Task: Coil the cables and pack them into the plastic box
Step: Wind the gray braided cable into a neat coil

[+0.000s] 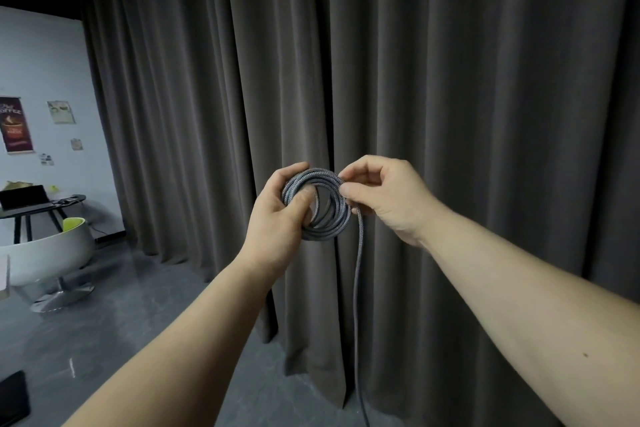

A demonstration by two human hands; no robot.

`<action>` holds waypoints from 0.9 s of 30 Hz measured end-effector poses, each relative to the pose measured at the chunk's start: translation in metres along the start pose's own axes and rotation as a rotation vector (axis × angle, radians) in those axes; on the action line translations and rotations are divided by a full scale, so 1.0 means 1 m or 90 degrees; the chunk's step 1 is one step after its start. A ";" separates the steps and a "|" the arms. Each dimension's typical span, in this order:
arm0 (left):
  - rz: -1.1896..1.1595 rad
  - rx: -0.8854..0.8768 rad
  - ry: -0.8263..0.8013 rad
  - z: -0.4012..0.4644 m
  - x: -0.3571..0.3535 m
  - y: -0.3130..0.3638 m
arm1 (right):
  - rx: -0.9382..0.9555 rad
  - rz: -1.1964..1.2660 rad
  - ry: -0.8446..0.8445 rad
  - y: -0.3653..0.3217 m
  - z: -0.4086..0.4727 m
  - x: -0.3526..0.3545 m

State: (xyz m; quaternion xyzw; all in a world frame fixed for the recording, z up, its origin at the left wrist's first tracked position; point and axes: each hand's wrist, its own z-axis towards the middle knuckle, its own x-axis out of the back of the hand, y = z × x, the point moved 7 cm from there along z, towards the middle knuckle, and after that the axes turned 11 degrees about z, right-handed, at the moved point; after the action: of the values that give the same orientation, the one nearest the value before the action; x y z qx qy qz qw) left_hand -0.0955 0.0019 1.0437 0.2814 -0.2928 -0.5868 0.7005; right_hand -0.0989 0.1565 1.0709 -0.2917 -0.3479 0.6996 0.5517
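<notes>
The cable (pixel 329 208) is grey with a braided, speckled sheath, and most of it is wound into a small round coil of several stacked loops, held upright in mid-air and facing the camera. The left hand (pixel 280 218) grips the coil's left side, thumb pressed through its middle. The right hand (pixel 384 198) pinches the strand at the coil's upper right edge. From there a single loose tail drops straight down past the coil and runs out of view at the bottom. No box shows.
</notes>
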 end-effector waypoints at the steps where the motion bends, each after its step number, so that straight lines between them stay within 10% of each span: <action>1: -0.009 -0.003 -0.003 0.001 0.000 0.000 | 0.001 0.010 0.006 0.001 0.000 0.001; 8: -0.111 -0.002 -0.019 0.005 -0.007 0.005 | 0.084 -0.040 0.127 0.001 0.008 0.013; 13: -0.084 0.001 0.043 0.008 -0.004 0.005 | 0.316 -0.367 0.116 -0.015 -0.004 0.000; 18: -0.024 -0.013 0.060 0.012 0.000 0.004 | 0.143 -0.605 -0.076 0.000 -0.017 -0.016; 27: -0.072 0.003 0.065 0.006 -0.013 0.010 | 0.077 -0.666 -0.052 0.000 -0.012 -0.016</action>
State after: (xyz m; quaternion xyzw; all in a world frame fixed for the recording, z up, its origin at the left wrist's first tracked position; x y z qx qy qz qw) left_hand -0.0956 0.0161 1.0544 0.3288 -0.2422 -0.6094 0.6796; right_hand -0.0858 0.1434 1.0645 -0.0193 -0.4274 0.3599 0.8291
